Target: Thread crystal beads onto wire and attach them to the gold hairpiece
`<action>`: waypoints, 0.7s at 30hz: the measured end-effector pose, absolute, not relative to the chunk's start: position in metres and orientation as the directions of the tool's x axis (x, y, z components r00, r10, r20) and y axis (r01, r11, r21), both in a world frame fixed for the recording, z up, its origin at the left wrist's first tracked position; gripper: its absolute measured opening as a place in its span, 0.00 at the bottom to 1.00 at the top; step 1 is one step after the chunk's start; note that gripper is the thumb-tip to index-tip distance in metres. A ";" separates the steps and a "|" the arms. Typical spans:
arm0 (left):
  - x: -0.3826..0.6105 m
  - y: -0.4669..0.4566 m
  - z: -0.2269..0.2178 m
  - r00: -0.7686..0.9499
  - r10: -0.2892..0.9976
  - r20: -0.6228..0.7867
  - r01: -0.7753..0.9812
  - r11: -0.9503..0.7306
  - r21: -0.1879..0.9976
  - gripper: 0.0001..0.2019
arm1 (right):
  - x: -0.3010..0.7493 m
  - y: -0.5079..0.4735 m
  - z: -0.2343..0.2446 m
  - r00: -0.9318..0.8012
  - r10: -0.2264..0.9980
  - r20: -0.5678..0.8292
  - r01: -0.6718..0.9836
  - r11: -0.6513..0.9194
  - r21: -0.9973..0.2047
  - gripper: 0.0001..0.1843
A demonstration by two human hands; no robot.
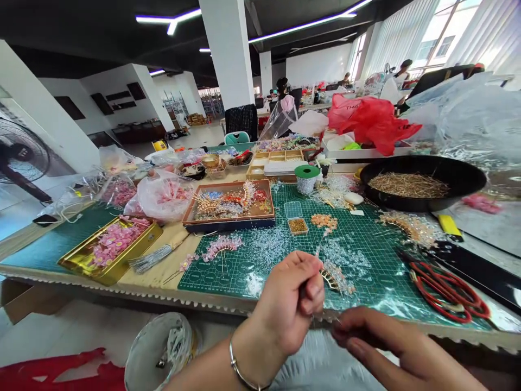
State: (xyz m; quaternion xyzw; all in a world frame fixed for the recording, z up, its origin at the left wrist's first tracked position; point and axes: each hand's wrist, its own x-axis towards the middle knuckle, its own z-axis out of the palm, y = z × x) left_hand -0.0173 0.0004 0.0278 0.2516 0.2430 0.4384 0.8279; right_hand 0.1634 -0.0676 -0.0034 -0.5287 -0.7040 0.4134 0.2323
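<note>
My left hand (291,298), with a bangle at the wrist, is closed in a pinch near the mat's front edge. A short strand of clear beads (318,248) rises from its fingertips. Just beyond the fingers is a comb-shaped hair piece (337,279) with gold teeth and pale beads; whether the hand touches it I cannot tell. My right hand (366,331) is lower and to the right, thumb and finger pressed together. A faint thin wire shows in the gap between the hands, but what the right fingertips hold is too small to make out.
The green cutting mat (228,279) bears loose clear beads (266,247), a small box of gold beads (298,225), peach flowers (324,221) and a pink beaded piece (222,247). Around it are a gold tin (152,236), a black pan (378,200) and a red cord (448,293).
</note>
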 end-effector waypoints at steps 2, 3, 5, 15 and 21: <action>-0.016 0.002 0.026 0.479 0.857 -0.188 -0.611 0.479 0.630 0.08 | 0.148 -0.068 -0.004 -0.367 0.910 -0.192 0.427 -0.018 -0.904 0.16; -0.015 0.002 0.025 0.472 0.861 -0.189 -0.614 0.475 0.631 0.08 | 0.143 -0.069 -0.003 -0.367 0.906 -0.211 0.351 -0.075 -0.933 0.17; -0.015 0.002 0.023 0.463 0.865 -0.194 -0.616 0.472 0.631 0.08 | 0.140 -0.069 -0.002 -0.333 0.925 -0.183 0.258 -0.098 -0.961 0.16; -0.015 -0.003 0.017 0.521 0.817 -0.248 -0.588 0.554 0.589 0.08 | 0.149 -0.061 0.002 -0.295 0.735 0.610 0.600 0.640 -0.481 0.09; -0.023 0.002 0.006 0.544 0.786 -0.293 -0.540 0.595 0.594 0.10 | 0.159 -0.070 0.005 -0.385 0.783 0.489 0.201 0.588 -0.783 0.06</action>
